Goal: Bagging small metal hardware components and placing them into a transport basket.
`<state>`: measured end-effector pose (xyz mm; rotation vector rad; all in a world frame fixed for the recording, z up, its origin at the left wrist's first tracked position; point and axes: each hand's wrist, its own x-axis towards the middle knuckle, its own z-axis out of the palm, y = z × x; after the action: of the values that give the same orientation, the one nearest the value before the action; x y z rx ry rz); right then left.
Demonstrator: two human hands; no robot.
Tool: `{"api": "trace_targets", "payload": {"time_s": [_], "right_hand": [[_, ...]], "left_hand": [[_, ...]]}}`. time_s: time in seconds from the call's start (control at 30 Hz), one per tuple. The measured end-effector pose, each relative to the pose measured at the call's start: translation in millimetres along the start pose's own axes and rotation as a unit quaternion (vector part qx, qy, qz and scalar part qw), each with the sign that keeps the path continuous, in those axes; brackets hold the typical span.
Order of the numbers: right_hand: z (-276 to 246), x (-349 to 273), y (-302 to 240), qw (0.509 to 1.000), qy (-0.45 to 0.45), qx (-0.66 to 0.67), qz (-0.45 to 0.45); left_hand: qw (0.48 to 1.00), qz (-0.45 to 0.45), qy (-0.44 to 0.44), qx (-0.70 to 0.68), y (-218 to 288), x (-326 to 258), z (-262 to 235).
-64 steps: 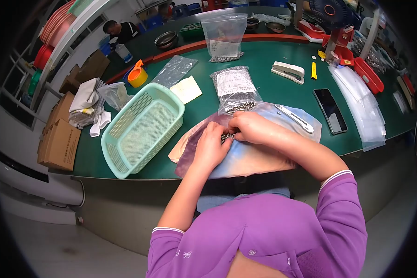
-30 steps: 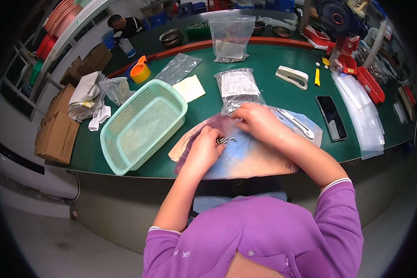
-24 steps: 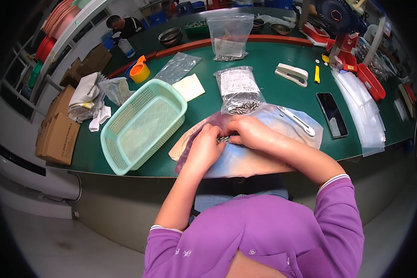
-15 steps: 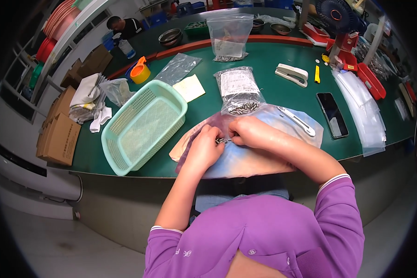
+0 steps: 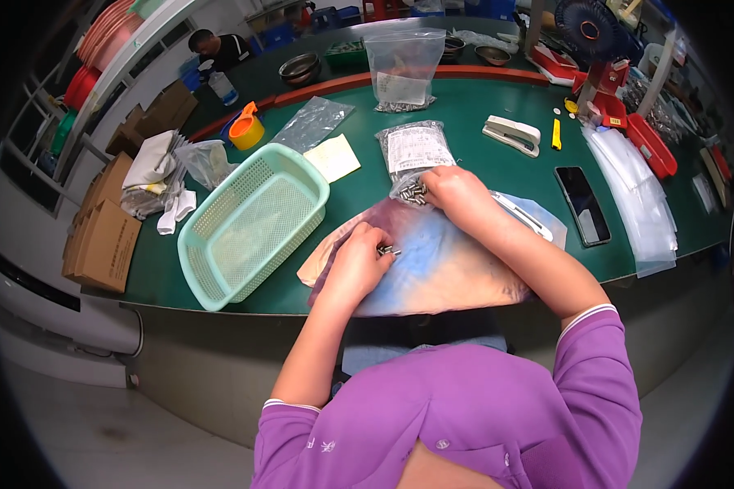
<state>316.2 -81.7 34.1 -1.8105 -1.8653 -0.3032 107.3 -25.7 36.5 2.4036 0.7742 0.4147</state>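
Note:
My left hand [image 5: 362,259] hovers just over a patterned cloth [image 5: 432,281], its fingers curled round several small metal cylinders [image 5: 390,251] that poke out past the fingertips. At the near end of a clear plastic bag [image 5: 418,151] with a white label is my right hand [image 5: 458,192]. Its fingers are bent closed against the bag's mouth, where more shiny metal cylinders [image 5: 412,193] show; the fingertips are hidden, so what they pinch cannot be made out. Partly behind my right forearm lies a white-handled utility knife [image 5: 523,215].
A pale green basket [image 5: 257,232] stands left of the cloth. To the right lie a phone [image 5: 582,205], a stapler [image 5: 512,134], a yellow cutter [image 5: 556,134] and flat plastic bags [image 5: 632,196]. Behind are an upright bag [image 5: 404,69] and an orange-yellow cup [image 5: 246,129]. Another person sits far left.
My right hand has moved away from my left, up to the mouth of the labelled bag. My left hand has stayed over the cloth with the metal cylinders.

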Motion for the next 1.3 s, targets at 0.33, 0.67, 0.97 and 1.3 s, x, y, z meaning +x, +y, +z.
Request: {"api": "trace_targets", "payload": {"time_s": [0.33,0.67,0.97,1.3], "right_hand": [[6.8,-15.4,-57.6,0.963,-0.131,0.235,-0.034],[12.0,-8.7,-55.1,0.966,-0.141,0.211,-0.052],[2.7,-9.7,-43.7,0.970,-0.157,0.181,-0.038],[-4.6,-1.4,-28.3,0.998,-0.015,0.056,-0.013]], "left_hand": [[1.000,-0.016,0.009,-0.008,-4.2,-2.2,-1.3],[1.000,-0.019,0.006,-0.017,-4.1,-3.2,-2.4],[1.000,-0.015,-0.010,-0.019,-5.7,-2.1,-3.6],[0.999,-0.048,-0.013,-0.009,-5.5,-9.0,-11.1]]}}
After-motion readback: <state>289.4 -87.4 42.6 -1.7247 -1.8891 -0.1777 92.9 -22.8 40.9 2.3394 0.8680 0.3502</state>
